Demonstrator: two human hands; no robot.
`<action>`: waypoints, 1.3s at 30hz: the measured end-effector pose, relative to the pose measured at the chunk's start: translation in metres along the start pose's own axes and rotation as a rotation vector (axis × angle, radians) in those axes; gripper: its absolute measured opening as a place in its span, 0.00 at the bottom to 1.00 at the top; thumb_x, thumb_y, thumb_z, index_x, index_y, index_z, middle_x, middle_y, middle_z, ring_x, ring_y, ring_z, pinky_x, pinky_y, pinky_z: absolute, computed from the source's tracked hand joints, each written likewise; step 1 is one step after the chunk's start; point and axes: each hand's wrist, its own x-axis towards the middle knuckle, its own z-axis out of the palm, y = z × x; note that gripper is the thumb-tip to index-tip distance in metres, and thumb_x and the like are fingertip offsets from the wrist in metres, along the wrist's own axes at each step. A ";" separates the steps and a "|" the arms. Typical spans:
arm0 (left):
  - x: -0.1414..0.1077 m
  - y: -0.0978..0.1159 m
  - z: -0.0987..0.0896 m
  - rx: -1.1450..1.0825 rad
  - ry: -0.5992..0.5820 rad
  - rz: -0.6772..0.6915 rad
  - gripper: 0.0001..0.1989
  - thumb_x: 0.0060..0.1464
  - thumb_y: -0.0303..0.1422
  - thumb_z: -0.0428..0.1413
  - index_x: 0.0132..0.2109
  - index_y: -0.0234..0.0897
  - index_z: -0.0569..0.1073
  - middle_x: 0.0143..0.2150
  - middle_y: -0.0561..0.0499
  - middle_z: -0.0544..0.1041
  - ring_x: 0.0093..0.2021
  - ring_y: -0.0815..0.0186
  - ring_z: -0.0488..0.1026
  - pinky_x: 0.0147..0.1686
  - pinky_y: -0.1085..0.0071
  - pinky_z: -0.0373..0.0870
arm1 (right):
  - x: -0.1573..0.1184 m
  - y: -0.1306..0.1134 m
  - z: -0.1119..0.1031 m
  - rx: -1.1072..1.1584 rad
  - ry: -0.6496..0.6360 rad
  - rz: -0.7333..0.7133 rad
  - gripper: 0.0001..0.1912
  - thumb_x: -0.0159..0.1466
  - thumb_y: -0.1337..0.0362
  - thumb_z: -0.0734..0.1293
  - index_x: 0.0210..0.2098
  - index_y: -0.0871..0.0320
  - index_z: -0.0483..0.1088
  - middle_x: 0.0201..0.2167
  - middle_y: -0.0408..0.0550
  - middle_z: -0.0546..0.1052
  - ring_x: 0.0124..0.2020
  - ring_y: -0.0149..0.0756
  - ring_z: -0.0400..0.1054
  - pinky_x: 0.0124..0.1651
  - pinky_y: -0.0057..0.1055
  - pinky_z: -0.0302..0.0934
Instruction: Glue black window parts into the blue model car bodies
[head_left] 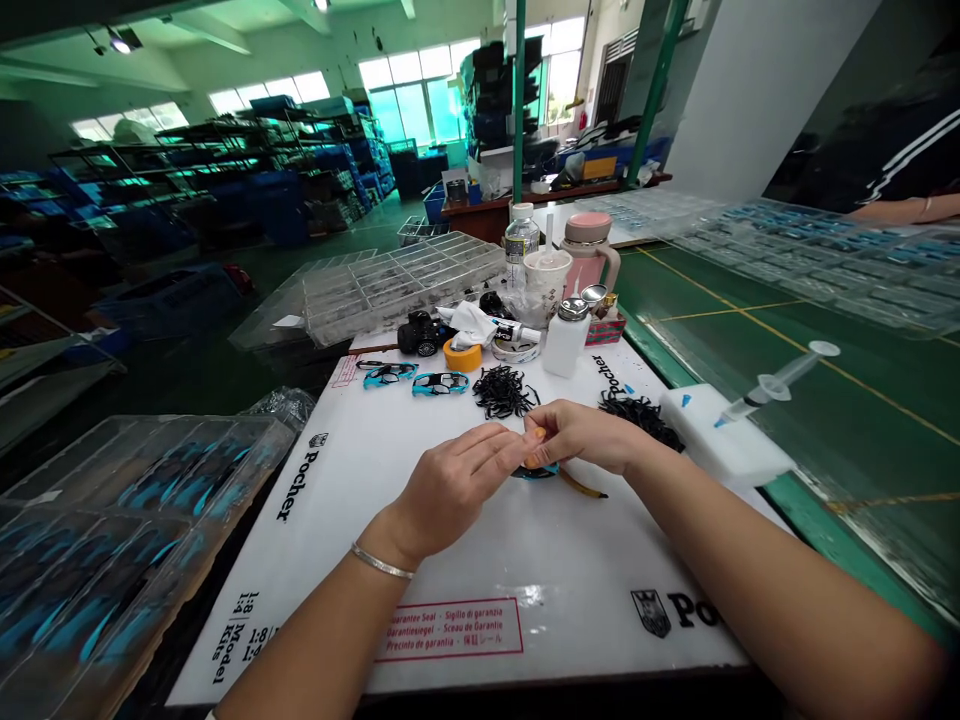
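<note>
In the head view, the left hand (454, 485) and right hand (589, 435) are bending their fingers together over a small blue part (538, 471), in the middle of the white worktop (450, 570). Fingers are hiding the grip, so I cannot tell which hand is pinching it. Two hands are maybe keeping it steady. Black strips (502, 391) are lying toward the far edge, maybe for easy reach. By the right edge, a syringe (774, 386) is leaning on a white block (739, 450), perhaps keeping its tip off the worktop.
</note>
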 end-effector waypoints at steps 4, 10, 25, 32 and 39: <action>-0.001 -0.003 0.000 -0.014 -0.006 -0.008 0.28 0.60 0.18 0.50 0.65 0.36 0.59 0.53 0.48 0.77 0.56 0.63 0.72 0.55 0.61 0.75 | 0.000 -0.001 0.003 0.054 -0.026 0.016 0.19 0.47 0.59 0.77 0.26 0.60 0.64 0.23 0.39 0.67 0.24 0.26 0.57 0.27 0.26 0.46; -0.002 -0.006 0.000 0.014 0.003 -0.024 0.27 0.59 0.17 0.51 0.64 0.34 0.61 0.52 0.46 0.77 0.56 0.63 0.72 0.56 0.62 0.74 | 0.002 -0.004 0.008 0.107 -0.013 0.025 0.20 0.46 0.57 0.77 0.26 0.60 0.63 0.22 0.38 0.65 0.23 0.25 0.54 0.26 0.27 0.41; 0.000 -0.008 -0.005 0.020 0.051 -0.036 0.27 0.59 0.17 0.51 0.63 0.36 0.61 0.53 0.48 0.77 0.54 0.64 0.74 0.55 0.62 0.75 | 0.002 -0.002 0.014 0.124 0.053 0.033 0.21 0.45 0.54 0.77 0.28 0.61 0.68 0.23 0.39 0.66 0.24 0.26 0.55 0.27 0.27 0.43; -0.001 -0.008 -0.006 0.023 0.065 -0.018 0.28 0.57 0.16 0.53 0.63 0.34 0.62 0.54 0.47 0.77 0.55 0.65 0.73 0.57 0.63 0.74 | 0.001 -0.007 0.016 0.092 0.062 0.040 0.17 0.48 0.57 0.75 0.30 0.61 0.70 0.24 0.40 0.66 0.25 0.26 0.55 0.26 0.27 0.42; -0.001 -0.009 -0.005 0.011 0.093 -0.033 0.29 0.59 0.17 0.51 0.65 0.39 0.59 0.54 0.48 0.77 0.55 0.63 0.73 0.54 0.60 0.76 | 0.000 -0.004 0.014 0.108 0.051 0.007 0.18 0.50 0.56 0.76 0.36 0.60 0.74 0.29 0.44 0.71 0.28 0.28 0.60 0.27 0.26 0.48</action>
